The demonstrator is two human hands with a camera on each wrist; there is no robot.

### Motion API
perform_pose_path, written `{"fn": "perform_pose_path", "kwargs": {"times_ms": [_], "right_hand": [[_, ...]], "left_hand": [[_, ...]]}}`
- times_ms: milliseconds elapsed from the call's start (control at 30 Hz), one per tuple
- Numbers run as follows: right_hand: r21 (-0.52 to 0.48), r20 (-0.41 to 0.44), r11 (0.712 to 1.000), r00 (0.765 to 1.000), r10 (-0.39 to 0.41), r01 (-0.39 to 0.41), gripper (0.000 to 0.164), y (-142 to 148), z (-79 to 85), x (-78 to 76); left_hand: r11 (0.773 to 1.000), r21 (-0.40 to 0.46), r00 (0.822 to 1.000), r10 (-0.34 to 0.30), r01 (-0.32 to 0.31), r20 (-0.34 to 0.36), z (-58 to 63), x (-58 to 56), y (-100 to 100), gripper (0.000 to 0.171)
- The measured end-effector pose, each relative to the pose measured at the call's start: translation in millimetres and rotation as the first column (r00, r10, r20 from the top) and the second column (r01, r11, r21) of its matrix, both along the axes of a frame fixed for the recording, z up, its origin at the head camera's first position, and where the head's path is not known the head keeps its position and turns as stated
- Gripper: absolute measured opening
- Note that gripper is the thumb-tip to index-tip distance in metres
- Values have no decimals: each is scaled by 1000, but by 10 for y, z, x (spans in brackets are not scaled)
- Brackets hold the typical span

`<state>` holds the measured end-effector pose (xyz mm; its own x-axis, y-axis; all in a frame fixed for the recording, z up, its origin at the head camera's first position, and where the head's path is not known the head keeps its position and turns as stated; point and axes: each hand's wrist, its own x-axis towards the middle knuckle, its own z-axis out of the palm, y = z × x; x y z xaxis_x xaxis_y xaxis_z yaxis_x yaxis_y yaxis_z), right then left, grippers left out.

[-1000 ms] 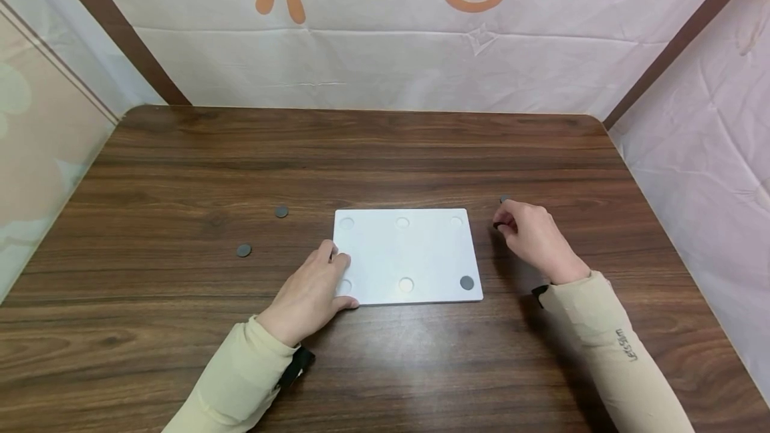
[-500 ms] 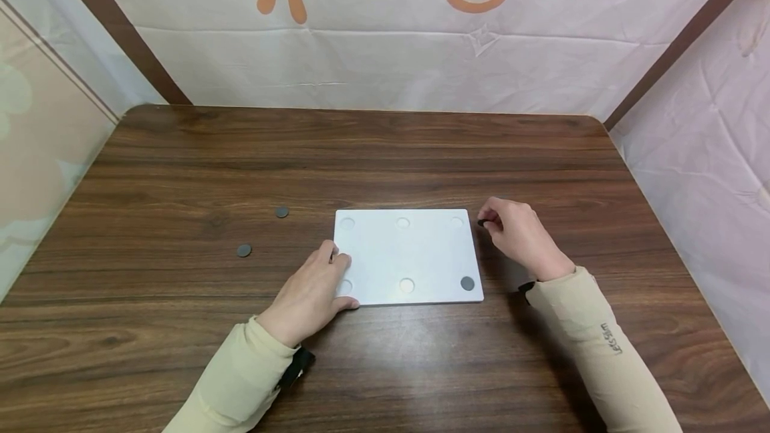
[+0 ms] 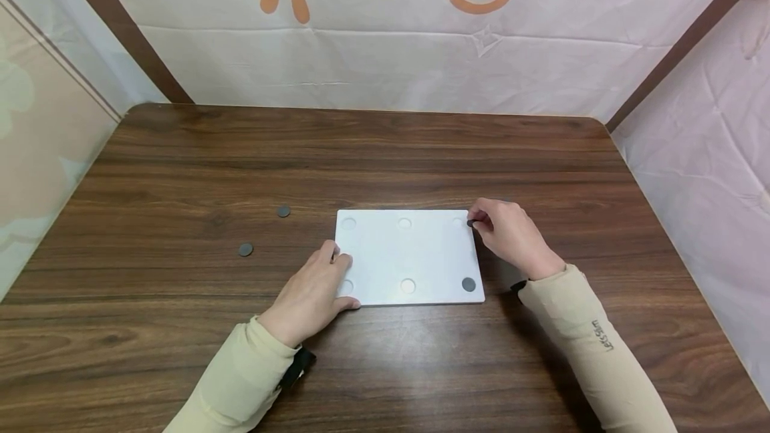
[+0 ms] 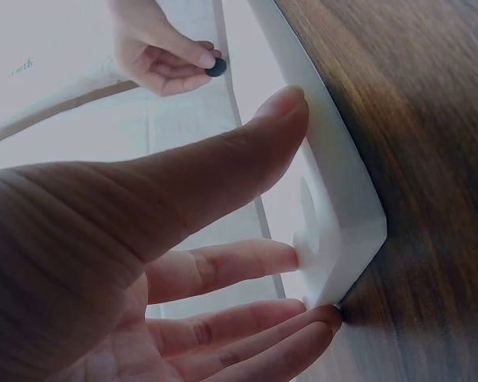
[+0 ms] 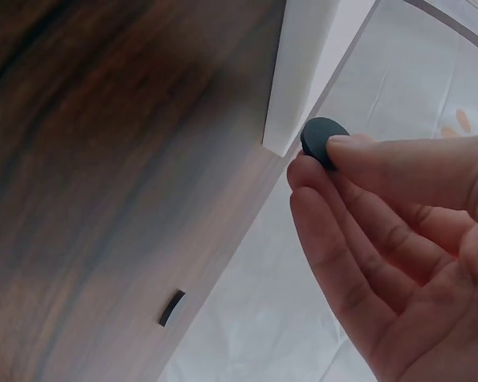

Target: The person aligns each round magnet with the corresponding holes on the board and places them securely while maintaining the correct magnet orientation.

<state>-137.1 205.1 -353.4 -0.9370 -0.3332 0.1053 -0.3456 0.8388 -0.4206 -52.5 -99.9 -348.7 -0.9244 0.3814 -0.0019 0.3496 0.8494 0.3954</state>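
A white rectangular board [image 3: 415, 252] with round recesses lies flat on the table. My left hand [image 3: 309, 294] holds its near left corner, the thumb on the near edge and the fingers at the left side. Between thumb and fingertips, my right hand [image 3: 512, 234] pinches a small dark disc [image 5: 319, 140], just over the board's far right corner and beside the recess there. The disc is tilted in the right wrist view. Another dark disc [image 3: 468, 284] sits in the near right recess. The left hand partly covers the near left recess.
Two loose dark discs lie left of the board, one farther back [image 3: 283, 211] and one nearer [image 3: 245, 249]. One more disc [image 5: 172, 308] rests on the wooden table [image 3: 385, 159], mostly behind the right hand in the head view. Fabric walls [image 3: 385, 65] surround the table.
My right hand has moved left with the pinched disc, from the bare table to the board's far right corner. The left hand and the board stay put.
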Motion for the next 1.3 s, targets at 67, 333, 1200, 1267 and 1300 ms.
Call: {"fn": "perform_pose_path", "kwargs": {"times_ms": [67,333,1200,1267,1300], "right_hand": [[1,7,1000,1000,3,-3,13,-14,4,-3],[-26,17,999,999,38,-38,17,-64,-17,-24],[-33,1,998,998,56,-56,17,-151,-52,-50],[-31,0,998,999,54,-54,17,-151,-50,-54],[-28,-3,998,999,54,-54,17,-150,-50,-58]], "left_hand": [[1000,-1,1000,1,-1,3,0,0,1,42],[1000,-2,1000,4,-4,14,-4,1,3,43],[1000,-3,1000,-2,2,2,5,8,4,44],[1000,-4,1000,-1,1,2,7,9,3,44],[1000,-5,1000,-1,1,1,8,9,3,44]]}}
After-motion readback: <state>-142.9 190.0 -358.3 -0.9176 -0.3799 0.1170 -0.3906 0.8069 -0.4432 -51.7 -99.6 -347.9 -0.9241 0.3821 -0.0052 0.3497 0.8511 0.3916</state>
